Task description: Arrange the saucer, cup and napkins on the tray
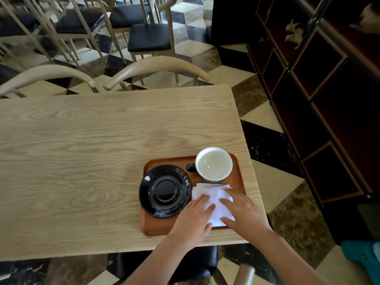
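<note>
A brown tray lies near the right end of the wooden table. A black saucer rests on the tray's left half. At the tray's far right corner stands a cup, white inside with a dark handle pointing left. White napkins lie in a loose stack at the tray's near right. My left hand and my right hand both rest flat on the napkins, fingers spread, partly covering them.
The light wooden table stretches left of the tray. Two curved chair backs stand at its far edge, with more chairs behind. A dark shelf unit lines the right side. A black seat is below the near edge.
</note>
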